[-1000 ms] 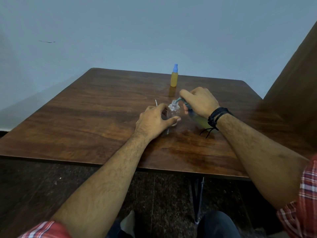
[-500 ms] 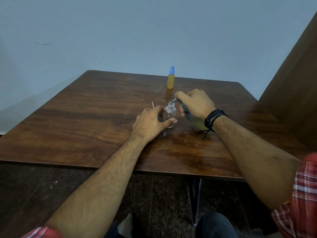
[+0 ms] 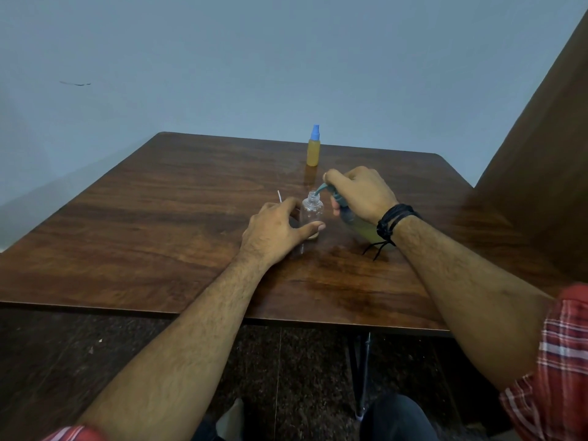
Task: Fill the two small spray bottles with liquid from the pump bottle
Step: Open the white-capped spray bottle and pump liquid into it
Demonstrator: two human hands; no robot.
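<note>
The second filling is in hand: the left hand (image 3: pixel 273 229) grasps the clear open bottle (image 3: pixel 311 214) on the worktop (image 3: pixel 159 218), the right hand (image 3: pixel 359 194) clenches the pump bottle (image 3: pixel 366 230) with nozzle at its mouth, so pressing should follow

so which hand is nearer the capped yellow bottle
Right. The right hand is just in front of the capped yellow bottle; the left hand sits farther back, around the clear bottle.
</note>
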